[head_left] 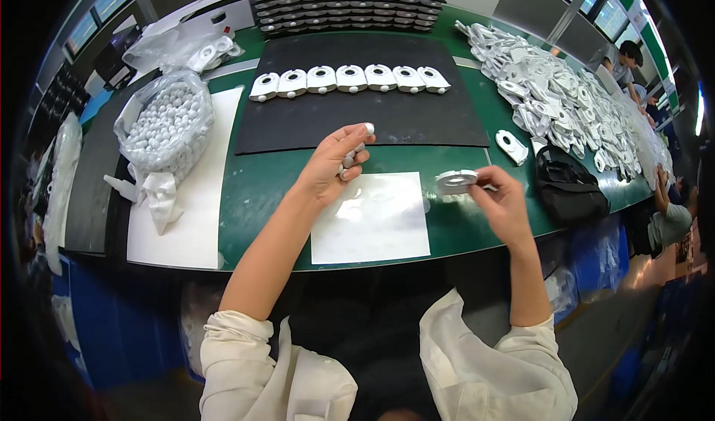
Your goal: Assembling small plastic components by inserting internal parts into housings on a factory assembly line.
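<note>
My left hand (pixel 339 164) is closed round several small white balls, one of them (pixel 369 128) pinched at the fingertips. In my right hand (pixel 500 201) is a flat white plastic part (pixel 456 178) with a round hole, gripped at its right end between thumb and fingers. Both hands are above the green table, on either side of a white sheet (pixel 372 231). Beyond them, a row of similar white parts (pixel 351 78) lies on a black mat (pixel 335 127), with small white balls at their near ends. One loose white part (pixel 512 147) lies right of my right hand.
A plastic bag of white balls (pixel 167 119) stands at the left. At the right are a large heap of white parts (pixel 566 93) and a black pouch (pixel 570 186). Stacked black trays (pixel 350 4) rise at the back. Other people (pixel 624 63) are at the far right.
</note>
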Available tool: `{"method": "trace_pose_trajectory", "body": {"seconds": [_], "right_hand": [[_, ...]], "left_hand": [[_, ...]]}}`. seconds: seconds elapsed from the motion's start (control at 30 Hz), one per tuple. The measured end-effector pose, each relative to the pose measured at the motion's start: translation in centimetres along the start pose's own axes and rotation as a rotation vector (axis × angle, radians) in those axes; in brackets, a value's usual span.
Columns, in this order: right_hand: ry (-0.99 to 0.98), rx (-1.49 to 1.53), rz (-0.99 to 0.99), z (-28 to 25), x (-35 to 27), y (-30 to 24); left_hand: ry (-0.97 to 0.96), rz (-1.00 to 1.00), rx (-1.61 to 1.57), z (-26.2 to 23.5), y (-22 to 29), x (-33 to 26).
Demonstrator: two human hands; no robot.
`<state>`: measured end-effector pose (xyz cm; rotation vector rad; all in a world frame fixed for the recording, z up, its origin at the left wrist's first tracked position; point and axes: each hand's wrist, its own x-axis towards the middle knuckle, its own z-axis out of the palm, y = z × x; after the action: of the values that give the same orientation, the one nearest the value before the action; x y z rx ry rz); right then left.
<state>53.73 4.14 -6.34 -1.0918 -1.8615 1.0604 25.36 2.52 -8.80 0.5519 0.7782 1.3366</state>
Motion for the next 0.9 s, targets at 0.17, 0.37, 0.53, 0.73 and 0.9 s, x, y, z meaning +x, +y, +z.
{"method": "trace_pose_trajectory", "body": {"seconds": [0.17,0.37,0.53,0.73,0.9], "right_hand": [[-0.16,0.56,0.111,6.3,0.6,-0.6],[-0.179,0.425,0.091,9.1,1.5,0.8],[-0.177,0.29,0.075,9.5,1.2,0.2],[-0.116,0.193,-0.004,9.8,1.0,-0.2],[-0.125,0.218,0.019,9.7,1.0,0.1]], "left_hand": [[-0.018,-0.005,-0.012,-0.3,0.1,0.1],[-0.006,0.023,-0.014,-0.2,0.2,0.0],[-0.007,0.012,-0.012,-0.2,0.1,0.0],[-0.029,0.016,-0.028,-0.2,0.1,-0.1],[-0.066,0.025,-0.03,0.0,0.1,-0.1]]}}
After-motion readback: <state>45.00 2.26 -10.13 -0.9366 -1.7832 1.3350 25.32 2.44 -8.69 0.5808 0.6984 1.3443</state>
